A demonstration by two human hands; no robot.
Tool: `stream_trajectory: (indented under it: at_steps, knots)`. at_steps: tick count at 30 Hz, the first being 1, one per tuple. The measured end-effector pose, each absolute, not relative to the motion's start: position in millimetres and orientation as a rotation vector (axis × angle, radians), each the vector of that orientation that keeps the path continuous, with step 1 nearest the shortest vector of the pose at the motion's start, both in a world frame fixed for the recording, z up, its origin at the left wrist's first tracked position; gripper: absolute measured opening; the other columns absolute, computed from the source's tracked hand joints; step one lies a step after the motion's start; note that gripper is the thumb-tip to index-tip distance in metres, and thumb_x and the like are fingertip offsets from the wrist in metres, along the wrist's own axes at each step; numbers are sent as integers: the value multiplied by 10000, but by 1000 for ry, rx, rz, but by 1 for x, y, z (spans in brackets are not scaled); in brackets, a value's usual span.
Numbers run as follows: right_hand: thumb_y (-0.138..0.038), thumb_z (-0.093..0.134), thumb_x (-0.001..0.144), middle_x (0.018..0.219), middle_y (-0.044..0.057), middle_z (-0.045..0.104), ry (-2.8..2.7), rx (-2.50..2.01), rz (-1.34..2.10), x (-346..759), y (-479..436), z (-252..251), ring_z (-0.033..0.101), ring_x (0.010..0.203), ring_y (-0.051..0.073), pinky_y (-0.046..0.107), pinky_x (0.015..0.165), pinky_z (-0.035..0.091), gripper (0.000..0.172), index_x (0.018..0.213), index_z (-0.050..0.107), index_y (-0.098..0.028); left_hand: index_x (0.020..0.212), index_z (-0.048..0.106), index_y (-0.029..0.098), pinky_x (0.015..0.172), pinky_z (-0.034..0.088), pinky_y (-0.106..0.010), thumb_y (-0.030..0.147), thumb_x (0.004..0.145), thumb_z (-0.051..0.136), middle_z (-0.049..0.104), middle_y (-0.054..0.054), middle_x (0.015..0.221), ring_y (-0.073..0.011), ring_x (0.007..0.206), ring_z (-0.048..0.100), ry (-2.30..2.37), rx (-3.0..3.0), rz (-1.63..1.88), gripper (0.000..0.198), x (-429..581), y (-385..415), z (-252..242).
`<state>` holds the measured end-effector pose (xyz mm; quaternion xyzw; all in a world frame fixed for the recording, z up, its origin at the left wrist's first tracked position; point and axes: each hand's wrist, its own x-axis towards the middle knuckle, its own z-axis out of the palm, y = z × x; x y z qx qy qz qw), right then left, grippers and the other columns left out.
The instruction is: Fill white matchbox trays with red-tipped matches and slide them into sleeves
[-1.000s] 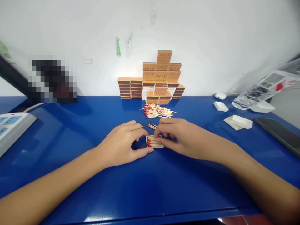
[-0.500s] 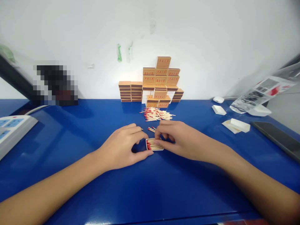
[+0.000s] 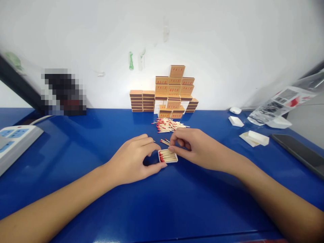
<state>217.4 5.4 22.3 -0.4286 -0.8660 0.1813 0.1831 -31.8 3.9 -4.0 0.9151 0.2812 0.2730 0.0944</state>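
A small white matchbox tray (image 3: 170,162) lies on the blue table, filled with a layer of red-tipped matches (image 3: 167,156), heads to the left. My left hand (image 3: 135,160) grips its left end between thumb and index finger. Over the tray's back right corner, my right hand (image 3: 196,145) has thumb and index finger pinched together; what they hold, if anything, I cannot make out. A few loose matches (image 3: 165,141) lie just behind the tray, partly hidden by my right hand. Beyond them is a larger heap of matches (image 3: 167,125).
Matchboxes (image 3: 174,89) stand stacked against the white wall. To the right are white paper trays (image 3: 258,137), a white case (image 3: 235,110), a clear plastic bottle (image 3: 268,104) and a dark phone (image 3: 298,152). A power strip (image 3: 20,145) sits at the left.
My right hand has lifted slightly from the tray's right part to its back corner, uncovering more matches inside. My left hand keeps its place. The view has shifted slightly.
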Motion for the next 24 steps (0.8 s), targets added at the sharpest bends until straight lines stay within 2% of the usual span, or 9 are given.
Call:
stream_trajectory:
  at_steps: [6,9,10,12,15,17,19,21,24]
  knots:
    - [-471,636,1003,650,-27,552,-2180,-1295,535,242,31,32,448,596,131,281,578,347,313,846,690,-205,1061,731,164,722,483,-338,393,937,760,641,-18,802,-191,759,562,883,2690,844,263,-33,4,-4]
    - [-364,728,939,715,8,626,-1715,-1572,546,267,68,41,502,638,130,270,598,379,215,841,735,-172,1059,732,178,713,480,-340,400,941,750,638,-18,805,-193,757,558,919,2677,851,253,-34,4,-3]
    - [-344,752,923,693,1,609,-1457,-1690,562,275,82,44,478,609,119,265,571,365,202,832,733,-165,1051,732,181,711,479,-343,398,946,740,634,-20,806,-195,759,554,936,2674,853,241,-34,4,-3]
    - [-338,714,960,611,-17,525,-1278,-1787,547,290,108,47,412,534,111,271,498,315,223,854,716,-142,1025,730,187,702,474,-347,388,960,716,622,-19,794,-197,749,544,975,2673,876,211,-36,5,-4]
    - [-369,758,947,613,-4,538,-1178,-1860,599,302,134,47,454,526,116,270,467,334,271,868,718,-114,1042,725,191,702,481,-356,387,962,712,633,-22,801,-203,759,553,1023,2665,938,212,-37,7,-5]
    - [-390,742,970,755,41,644,-1158,-1888,685,303,143,43,567,610,131,263,523,452,290,957,726,-100,1061,718,194,717,496,-365,395,957,722,658,-26,824,-210,782,573,1051,2643,978,226,-38,9,-6]
    - [-389,705,1004,1024,84,717,-1150,-1911,776,302,148,39,686,818,172,318,699,588,301,1136,707,-119,1061,713,198,742,513,-379,398,962,719,690,-33,860,-216,806,590,1075,2619,1017,223,-38,11,-8]
    - [-380,688,1018,1259,103,691,-1140,-1925,842,302,151,37,706,1037,225,424,876,618,350,1286,661,-157,1055,711,200,766,528,-392,399,972,707,716,-42,898,-219,820,600,1094,2607,1061,215,-39,13,-9]
    - [-383,691,1015,1357,126,656,-1106,-1930,895,303,155,35,685,1139,263,477,950,601,402,1350,639,-167,1054,713,201,784,546,-401,402,976,703,739,-50,934,-222,838,613,1106,2606,1093,217,-40,15,-9]
